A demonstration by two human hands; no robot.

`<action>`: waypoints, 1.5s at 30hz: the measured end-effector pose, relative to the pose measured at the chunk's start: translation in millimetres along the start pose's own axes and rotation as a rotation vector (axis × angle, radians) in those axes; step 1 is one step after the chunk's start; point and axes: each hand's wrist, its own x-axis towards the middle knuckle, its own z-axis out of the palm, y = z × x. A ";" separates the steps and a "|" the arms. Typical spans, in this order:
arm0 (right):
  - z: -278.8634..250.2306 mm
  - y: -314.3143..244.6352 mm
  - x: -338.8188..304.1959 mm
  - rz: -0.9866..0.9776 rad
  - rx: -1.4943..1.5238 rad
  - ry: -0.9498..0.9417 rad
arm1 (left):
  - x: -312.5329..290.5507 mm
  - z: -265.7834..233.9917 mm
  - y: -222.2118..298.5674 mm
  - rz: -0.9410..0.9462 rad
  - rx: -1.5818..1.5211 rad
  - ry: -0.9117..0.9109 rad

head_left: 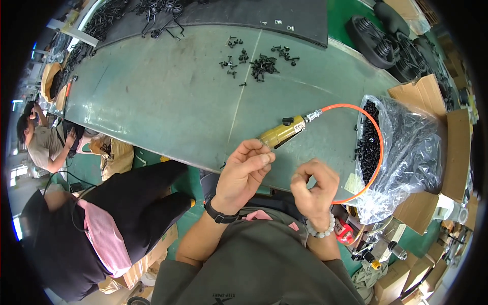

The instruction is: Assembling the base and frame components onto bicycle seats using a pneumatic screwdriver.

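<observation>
My left hand [246, 171] is over the table's near edge, thumb and fingertips pressed together. Anything inside that pinch is too small or hidden to make out. Just beyond those fingers a yellow air-powered hand tool [278, 134] lies slanted on the table, its near end covered by the hand. An orange hose [376, 133] runs from its metal fitting in a loop to the right. To the right, my right hand [316, 188] is curled, thumb against bent fingers, a little blurred; its contents cannot be seen. It touches neither the tool nor the left hand.
Loose black screws [264, 66] lie in a heap on the green table [168, 86]. At right, a plastic-lined cardboard box [457, 157] holds many black screws. Black parts stand at the far right. Two other people are on the left, one in black with pink cloth [104, 239].
</observation>
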 end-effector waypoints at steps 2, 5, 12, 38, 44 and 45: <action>4.9 -5.2 1.3 0.014 0.013 -0.050 | 0.4 -1.7 -1.7 -0.054 -0.126 -0.016; 4.6 -6.0 2.5 0.053 -0.109 -0.210 | 0.8 -1.9 -2.3 -0.098 -0.209 -0.053; 12.9 -10.0 5.1 0.073 0.017 -0.080 | -1.2 -0.9 -3.3 -0.021 -0.145 -0.035; 12.2 -1.6 0.4 -0.010 0.012 -0.010 | -8.9 1.3 -10.4 0.152 0.119 -0.036; 18.1 -4.9 -1.1 -0.031 -0.063 -0.041 | -8.1 -1.4 -11.9 0.226 0.183 -0.074; 17.5 -4.6 -1.4 -0.044 -0.095 -0.044 | -9.2 -0.7 -12.4 0.247 0.243 -0.051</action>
